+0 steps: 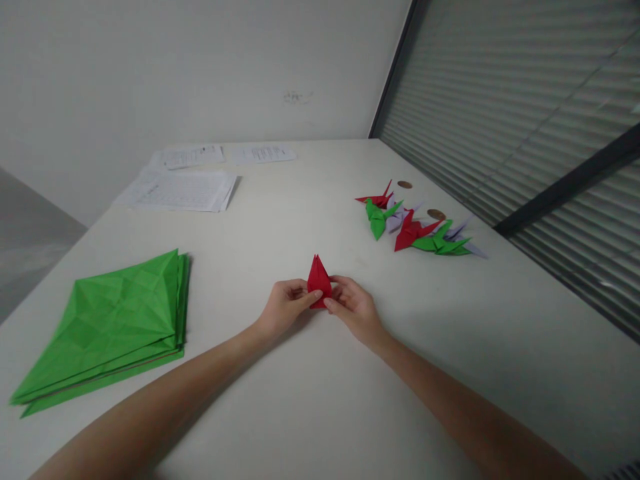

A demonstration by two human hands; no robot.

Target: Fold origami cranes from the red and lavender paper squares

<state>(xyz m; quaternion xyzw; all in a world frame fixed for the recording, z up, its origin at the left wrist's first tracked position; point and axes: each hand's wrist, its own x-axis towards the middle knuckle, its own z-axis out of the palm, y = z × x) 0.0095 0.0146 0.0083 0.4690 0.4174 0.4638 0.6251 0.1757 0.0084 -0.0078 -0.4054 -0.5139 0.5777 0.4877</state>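
Note:
A small piece of folded red origami paper [319, 275] stands between my two hands at the middle of the table, its split narrow points facing away from me. My left hand [286, 307] pinches its left side, with the thumb lying across the lower front. On the right side my right hand [357, 309] grips it too, thumb at the bottom corner and fingers behind. The fingertips behind the paper are partly hidden.
A stack of creased green paper sheets [120, 313] lies at the left. Several folded paper cranes [413, 230] in red, green and pale purple sit at the right, near two brown round spots [437, 214]. Printed papers [185, 190] lie at the back left. Window blinds [500, 100] border the right edge.

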